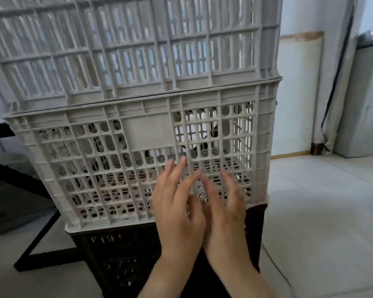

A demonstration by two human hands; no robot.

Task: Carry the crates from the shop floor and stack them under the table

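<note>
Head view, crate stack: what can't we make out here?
- Upper grey crate: its top is cut off by the frame's upper edge, so the stack's height is unknown.
- Lower grey crate: contents show only as dark and white patches through the lattice.
- Black crate: partly hidden by both forearms.
- Left hand and right hand: motion-blurred, fingers spread; contact with the lattice unclear.

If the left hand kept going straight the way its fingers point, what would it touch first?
Most likely the slotted side of the middle grey crate. The left hand points at it, fingers spread, but depth is unclear, so it may already be touching.
</note>
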